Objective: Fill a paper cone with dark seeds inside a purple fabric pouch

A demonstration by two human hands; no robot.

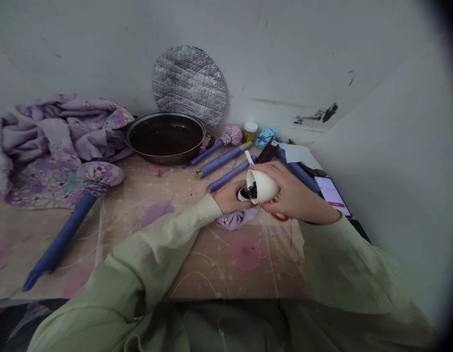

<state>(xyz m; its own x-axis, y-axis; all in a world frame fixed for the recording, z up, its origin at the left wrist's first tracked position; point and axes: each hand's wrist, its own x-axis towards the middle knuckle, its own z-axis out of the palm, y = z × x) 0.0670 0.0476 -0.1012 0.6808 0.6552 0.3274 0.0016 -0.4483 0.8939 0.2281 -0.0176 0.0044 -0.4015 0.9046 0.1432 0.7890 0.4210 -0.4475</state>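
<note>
My right hand [294, 193] is closed around a white cup [266, 187], tipped on its side with its mouth facing left. Dark loose bits [252, 190] lie at the cup's lip. Right against that lip, my left hand [228, 196] is closed around a small pale-rimmed opening with dark bits in it. Purple floral cloth [234, 220] hangs out below the left hand; whether the opening is part of this cloth is hidden by the fingers. Red scissor handles [280, 216] show on the table under the right hand.
A dark pan [164, 159] stands at the back, before a round silver mat [190, 83] leaning on the wall. Purple-wrapped sticks [224, 161] and a lidded jar [250, 131] lie behind my hands. Left are a cloth-headed stick [68, 234] and floral fabric [57, 142]; right, a phone [332, 195].
</note>
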